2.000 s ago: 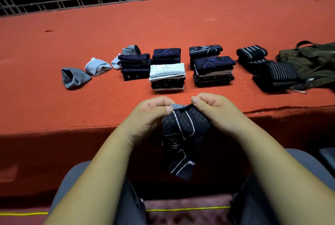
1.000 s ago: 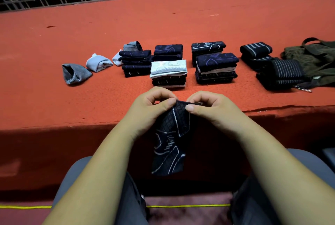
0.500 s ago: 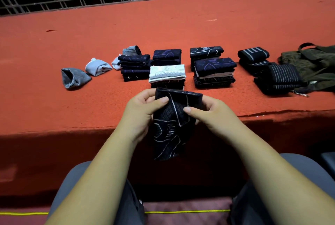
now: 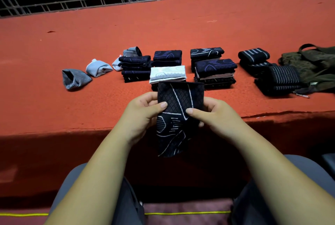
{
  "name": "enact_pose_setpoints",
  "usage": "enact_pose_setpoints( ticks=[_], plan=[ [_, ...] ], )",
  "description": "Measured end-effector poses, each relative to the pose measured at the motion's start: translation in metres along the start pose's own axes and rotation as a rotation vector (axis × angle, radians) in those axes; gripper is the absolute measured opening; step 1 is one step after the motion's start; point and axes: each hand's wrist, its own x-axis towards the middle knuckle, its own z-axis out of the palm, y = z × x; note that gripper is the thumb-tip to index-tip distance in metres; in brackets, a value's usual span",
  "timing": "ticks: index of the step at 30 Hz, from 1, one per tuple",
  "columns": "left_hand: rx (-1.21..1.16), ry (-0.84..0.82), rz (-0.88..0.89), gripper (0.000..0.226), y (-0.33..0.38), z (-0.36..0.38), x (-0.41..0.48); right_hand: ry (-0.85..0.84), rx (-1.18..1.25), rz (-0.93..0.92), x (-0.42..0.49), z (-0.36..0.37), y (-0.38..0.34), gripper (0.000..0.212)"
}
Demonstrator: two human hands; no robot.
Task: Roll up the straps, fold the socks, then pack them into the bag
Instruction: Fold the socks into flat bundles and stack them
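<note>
The left hand (image 4: 143, 116) and the right hand (image 4: 213, 116) both grip a dark patterned sock (image 4: 178, 116), thumbs pressed on its near face and fingers wrapped behind, one hand on each side edge. The sock hangs upright in the air over the near edge of the red counter (image 4: 90, 30), its top edge level and its lower part dangling in front of the counter's front face.

Taking the held sock as the landmark: just beyond its top edge sits a stack of folded socks topped by a white one (image 4: 167, 74), partly hidden by the sock. Beyond and to the left of the sock is a stack of dark folded socks (image 4: 136, 69), and farther left lie a pale bundle (image 4: 98, 68) and a grey bundle (image 4: 74, 78), each apart from the other. Beyond and to the right of the sock stands another dark stack (image 4: 214, 72). Farther right are rolled black straps with pale stripes (image 4: 277, 78), and touching them at the far right lies an olive bag (image 4: 313, 61). Below the sock the person's grey-trousered knees (image 4: 76, 188) show
</note>
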Motion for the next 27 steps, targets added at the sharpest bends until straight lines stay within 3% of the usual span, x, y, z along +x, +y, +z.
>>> enact_pose_setpoints(
  ticks=[8, 14, 22, 27],
  plan=[
    [0.311, -0.074, -0.023, 0.045, 0.000, -0.001, -0.004, 0.058, 0.064, 0.063, -0.001, 0.000, 0.003, 0.014],
    [0.171, -0.003, -0.036, 0.033, -0.002, -0.004, -0.001, -0.040, -0.054, 0.058, -0.003, -0.004, -0.004, 0.020],
    [0.245, 0.073, -0.004, 0.018, -0.001, -0.006, 0.000, 0.061, -0.023, 0.094, 0.001, -0.002, -0.004, 0.007],
    [0.116, 0.058, -0.011, 0.020, -0.003, -0.010, 0.003, 0.049, 0.095, 0.105, 0.001, -0.005, -0.007, 0.022]
  ],
)
